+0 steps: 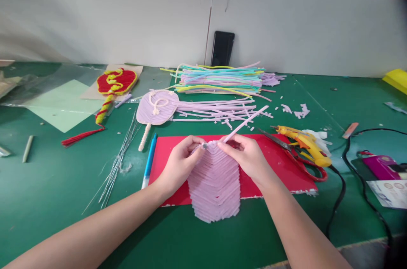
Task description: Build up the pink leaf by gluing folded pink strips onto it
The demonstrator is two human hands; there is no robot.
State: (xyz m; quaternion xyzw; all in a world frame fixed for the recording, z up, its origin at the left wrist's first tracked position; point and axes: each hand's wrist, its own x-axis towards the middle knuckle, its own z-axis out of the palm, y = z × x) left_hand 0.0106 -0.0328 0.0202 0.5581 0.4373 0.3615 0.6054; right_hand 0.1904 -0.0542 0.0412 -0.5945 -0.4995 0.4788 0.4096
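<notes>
A pale pink woven panel of pipe cleaners (214, 184) lies on a red card (280, 163) near the table's front edge. My left hand (181, 163) pinches the panel's top edge, fingers closed. My right hand (249, 156) is closed on a loose pink pipe cleaner (246, 124) that slants up and to the right from the panel's top. Both thumbs meet at the top of the weave.
A finished pink fan (157, 107) and a red and yellow fan with a tassel (116, 82) lie behind. Bundled coloured pipe cleaners (219, 79), a yellow glue gun (307, 144), red scissors (305, 165), a blue pen (149, 161), thin wires (117, 163) and a black phone (222, 48) surround the card.
</notes>
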